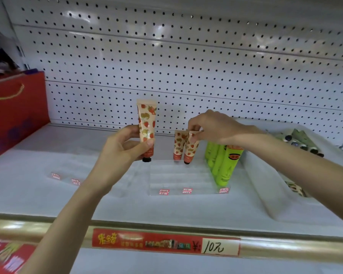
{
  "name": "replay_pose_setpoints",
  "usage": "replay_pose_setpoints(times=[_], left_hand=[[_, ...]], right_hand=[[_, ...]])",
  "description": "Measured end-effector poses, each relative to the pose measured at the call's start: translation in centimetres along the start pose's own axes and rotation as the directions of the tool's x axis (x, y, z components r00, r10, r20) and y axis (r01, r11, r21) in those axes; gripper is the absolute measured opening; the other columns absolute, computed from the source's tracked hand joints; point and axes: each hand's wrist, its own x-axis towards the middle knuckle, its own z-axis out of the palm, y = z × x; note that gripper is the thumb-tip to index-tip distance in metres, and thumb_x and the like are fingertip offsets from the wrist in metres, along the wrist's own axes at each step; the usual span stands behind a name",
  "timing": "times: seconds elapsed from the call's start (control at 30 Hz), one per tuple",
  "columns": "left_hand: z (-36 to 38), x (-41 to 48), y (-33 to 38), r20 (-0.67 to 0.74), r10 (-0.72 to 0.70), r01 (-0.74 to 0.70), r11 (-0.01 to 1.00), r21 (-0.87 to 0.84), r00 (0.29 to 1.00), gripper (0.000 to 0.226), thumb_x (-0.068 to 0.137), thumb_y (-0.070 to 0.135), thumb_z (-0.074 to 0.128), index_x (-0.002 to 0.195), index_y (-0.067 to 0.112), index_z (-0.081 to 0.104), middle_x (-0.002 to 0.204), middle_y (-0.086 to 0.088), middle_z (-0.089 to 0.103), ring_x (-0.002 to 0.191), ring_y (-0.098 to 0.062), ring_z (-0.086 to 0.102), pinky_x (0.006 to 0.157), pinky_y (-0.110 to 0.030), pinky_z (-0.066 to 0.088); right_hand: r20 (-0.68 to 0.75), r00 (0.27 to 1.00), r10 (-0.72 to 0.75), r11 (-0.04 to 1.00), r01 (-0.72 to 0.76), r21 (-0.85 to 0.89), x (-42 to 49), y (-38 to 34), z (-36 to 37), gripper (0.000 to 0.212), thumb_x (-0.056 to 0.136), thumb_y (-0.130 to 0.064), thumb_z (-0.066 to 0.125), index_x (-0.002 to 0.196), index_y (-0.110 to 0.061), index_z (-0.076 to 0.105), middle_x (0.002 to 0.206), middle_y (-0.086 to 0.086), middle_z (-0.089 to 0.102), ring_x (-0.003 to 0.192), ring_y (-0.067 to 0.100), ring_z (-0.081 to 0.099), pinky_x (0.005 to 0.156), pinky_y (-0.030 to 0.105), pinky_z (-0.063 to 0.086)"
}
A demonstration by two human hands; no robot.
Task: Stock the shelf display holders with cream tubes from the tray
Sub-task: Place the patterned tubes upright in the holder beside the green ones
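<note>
1. Left hand (pixel 123 149): grips tube 1 (pixel 147 127) round its lower half, thumb in front, fingers curled behind. Tube 1 (strawberry print) is upright, cap down, held in the air above the shelf (pixel 38 155), just left of the holder (pixel 178 180).
2. Right hand (pixel 212 127): thumb and fingertips pinch the crimped top of tube 2 (pixel 191 149). Tube 2 stands cap down at the holder's rear, slightly tilted, touching tube 3 (pixel 177 145) on its left. Both have the same print as tube 1. Exact slot: cannot tell.
3. Green tubes (pixel 224 165): one row, front to rear, in the holder's right col., caps down, leaning back.
4. Tray (pixel 265 184): white, on the shelf just right of the holder, under the right forearm. Contains more tubes (pixel 303 138), partly blurred.
5. Misc.:
- Holder 2 (pixel 67 177): clear, w/ red labels, left of the holder.
- Bag (pixel 16 115): red, at the far left of the shelf.
- Pegboard (pixel 186 66): white, behind the shelf.
- Price strip (pixel 166 243): red, on the front rail, handwritten "10元".
</note>
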Motion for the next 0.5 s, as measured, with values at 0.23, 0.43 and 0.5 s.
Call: replay_pose_setpoints(times=[0.23, 0.43, 0.5], left_hand=[[0.7, 0.3, -0.4, 0.000, -0.017, 0.016, 1.000, -0.003, 1.000, 0.020, 0.084, 0.015, 0.064, 0.102, 0.023, 0.061, 0.100, 0.008, 0.068, 0.076, -0.012, 0.070, 0.064, -0.014, 0.052], [0.9, 0.5, -1.0, -0.013, -0.027, 0.027, 1.000, -0.002, 1.000, 0.020, 0.083, 0.017, 0.065, 0.100, 0.025, 0.060, 0.096, 0.012, 0.068, 0.075, -0.013, 0.070, 0.066, -0.015, 0.053], [0.9, 0.5, -1.2, -0.015, -0.032, 0.031, 0.999, -0.006, 0.999, 0.020, 0.083, 0.017, 0.066, 0.101, 0.024, 0.061, 0.094, 0.013, 0.069, 0.074, -0.014, 0.070, 0.069, -0.017, 0.055]], right_hand=[[0.008, 0.999, -0.041, 0.999, 0.041, -0.019, 0.6, 0.5, 0.4, 0.016, 0.087, -0.027, 0.065, 0.096, -0.014, 0.062, 0.091, 0.005, 0.060, 0.084, 0.024, 0.056, 0.055, 0.020, 0.028], [0.066, 0.996, -0.061, 0.995, 0.066, -0.075, 0.5, 0.3, 0.4, 0.013, 0.088, -0.026, 0.064, 0.096, -0.016, 0.060, 0.085, -0.003, 0.051, 0.081, 0.020, 0.050, 0.061, 0.028, 0.029], [0.094, 0.993, -0.070, 0.993, 0.078, -0.090, 0.5, 0.2, 0.6, 0.011, 0.088, -0.026, 0.063, 0.088, -0.018, 0.056, 0.079, -0.005, 0.048, 0.080, 0.021, 0.049, 0.066, 0.029, 0.031]])
